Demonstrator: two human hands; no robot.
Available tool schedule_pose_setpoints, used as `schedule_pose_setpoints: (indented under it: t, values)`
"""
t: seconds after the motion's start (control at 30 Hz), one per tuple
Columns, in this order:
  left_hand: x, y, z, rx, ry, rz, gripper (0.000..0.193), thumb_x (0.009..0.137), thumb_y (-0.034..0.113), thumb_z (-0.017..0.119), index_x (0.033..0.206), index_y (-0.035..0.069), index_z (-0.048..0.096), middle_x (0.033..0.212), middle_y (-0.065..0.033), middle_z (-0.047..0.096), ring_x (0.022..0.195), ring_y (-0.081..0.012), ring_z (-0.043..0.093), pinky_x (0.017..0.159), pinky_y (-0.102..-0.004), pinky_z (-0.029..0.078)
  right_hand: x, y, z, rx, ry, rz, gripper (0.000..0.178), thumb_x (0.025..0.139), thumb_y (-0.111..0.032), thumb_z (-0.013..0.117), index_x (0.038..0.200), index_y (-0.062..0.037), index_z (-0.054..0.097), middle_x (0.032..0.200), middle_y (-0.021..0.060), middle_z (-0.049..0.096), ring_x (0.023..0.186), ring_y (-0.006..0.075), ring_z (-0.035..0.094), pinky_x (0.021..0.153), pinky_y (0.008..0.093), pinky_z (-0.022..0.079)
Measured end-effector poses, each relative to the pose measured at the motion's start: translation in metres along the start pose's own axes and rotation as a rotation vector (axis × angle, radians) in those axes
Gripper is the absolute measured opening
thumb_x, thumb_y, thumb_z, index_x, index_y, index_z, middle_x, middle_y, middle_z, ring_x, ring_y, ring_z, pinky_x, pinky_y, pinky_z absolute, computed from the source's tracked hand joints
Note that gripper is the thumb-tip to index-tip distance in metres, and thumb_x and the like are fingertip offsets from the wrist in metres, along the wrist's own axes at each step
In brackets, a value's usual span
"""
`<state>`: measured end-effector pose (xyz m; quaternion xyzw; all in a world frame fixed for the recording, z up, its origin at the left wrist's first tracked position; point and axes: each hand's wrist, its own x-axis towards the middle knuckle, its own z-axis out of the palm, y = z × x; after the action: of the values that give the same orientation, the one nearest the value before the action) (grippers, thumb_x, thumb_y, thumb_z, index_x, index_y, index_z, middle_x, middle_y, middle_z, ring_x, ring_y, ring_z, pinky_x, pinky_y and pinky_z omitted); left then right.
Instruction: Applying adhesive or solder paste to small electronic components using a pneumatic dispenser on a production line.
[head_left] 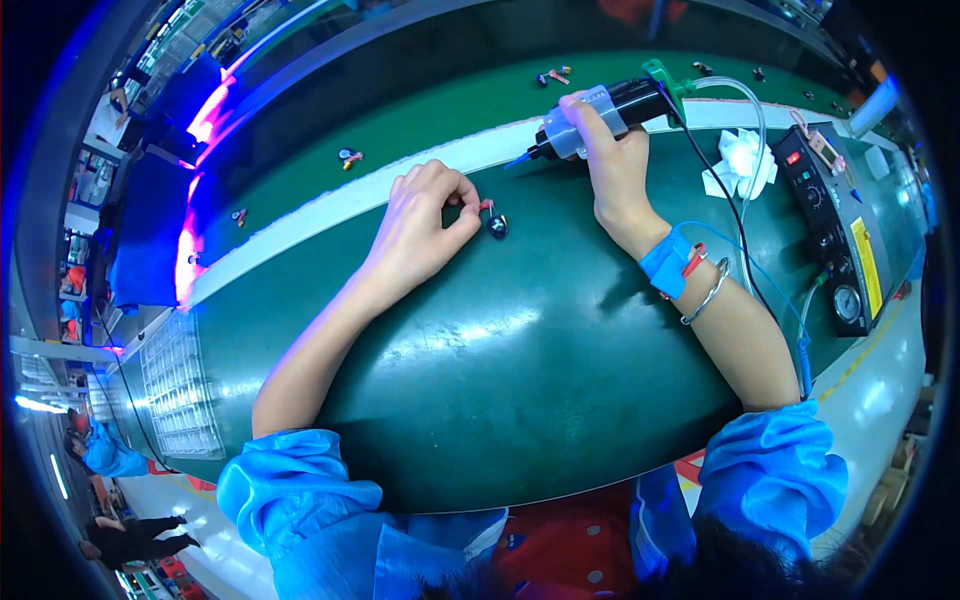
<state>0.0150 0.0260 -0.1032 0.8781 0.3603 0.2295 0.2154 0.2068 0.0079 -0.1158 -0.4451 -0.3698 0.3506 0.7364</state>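
Note:
My left hand (425, 222) is closed in a pinch, thumb against forefinger, on the reddish end of a small part. From that end hangs a shiny dark round component (498, 227), just above or against the green table; I cannot tell which. My right hand (618, 170) is wrapped round a dispensing syringe (598, 110) with a translucent sleeve, a black body and a green cap. Its blue tip points left and down, above and right of the round component and apart from it. A blue wrist strap (665, 263) and a metal bangle (706, 292) circle my right wrist.
A black control box (830, 230) with knobs and a gauge stands at the right, joined to the syringe by tubing. Beside it lies crumpled white tissue (741, 165). Several small parts (349, 157) lie on the green strip beyond the white border (300, 227). A clear tray (180, 385) rests at left.

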Motion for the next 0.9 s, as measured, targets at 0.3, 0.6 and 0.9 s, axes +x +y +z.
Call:
schedule_pose_setpoints:
  t: [0.3,0.6,0.9]
  values:
    - [-0.003,-0.008,0.007,-0.006,-0.050,0.102,0.014,0.074,0.002,0.050,0.082,0.011,0.057,0.079,-0.0045,0.043,0.082,-0.0187,0.040,0.078,-0.0315,0.026,-0.001,0.004,0.000,-0.048,-0.009,0.020,0.025,0.072,-0.025,0.063,0.085,-0.0037,0.059,0.072,0.0019,0.056,0.061,0.0080,0.049,0.052,0.0225,0.038]
    - [-0.003,-0.004,0.012,-0.089,0.043,0.039,0.005,0.075,0.007,0.054,0.080,0.006,0.053,0.082,-0.0059,0.044,0.084,-0.0205,0.041,0.078,-0.0315,0.028,-0.002,0.003,-0.002,-0.155,-0.184,0.056,0.027,0.071,-0.025,0.064,0.087,-0.0044,0.057,0.075,0.0043,0.060,0.066,0.0090,0.056,0.054,0.0211,0.040]
    - [-0.003,-0.006,0.010,-0.013,0.029,0.030,0.010,0.074,0.012,0.058,0.080,0.006,0.054,0.083,-0.0064,0.044,0.084,-0.0212,0.041,0.079,-0.0317,0.029,-0.002,0.007,-0.003,-0.222,-0.233,0.064,0.027,0.071,-0.025,0.063,0.088,-0.0042,0.057,0.077,0.0042,0.059,0.067,0.0105,0.056,0.054,0.0216,0.040]
